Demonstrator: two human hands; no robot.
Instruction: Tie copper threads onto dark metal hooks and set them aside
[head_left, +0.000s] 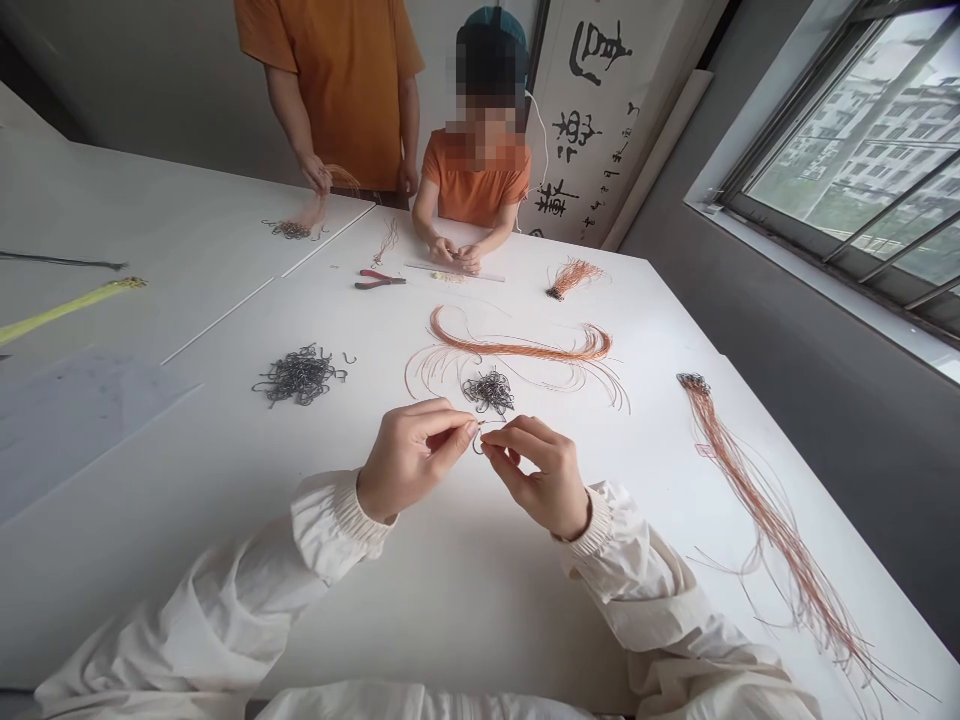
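My left hand and my right hand meet over the white table, thumb and fingers of each pinched together. Between them is a dark fish hook with a thin orange line at its top. The left fingertips grip the hook's upper end where the line is; the right fingertips pinch close beside the hook, and what exactly they hold is too small to make out. Just beyond my hands lies a small pile of dark hooks. Behind it stretches a curved bundle of orange line.
A larger hook pile lies left. At right are tied hooks with long orange lines and a shorter bunch. Red-handled pliers and a ruler lie near a seated person. Another person stands holding orange lines.
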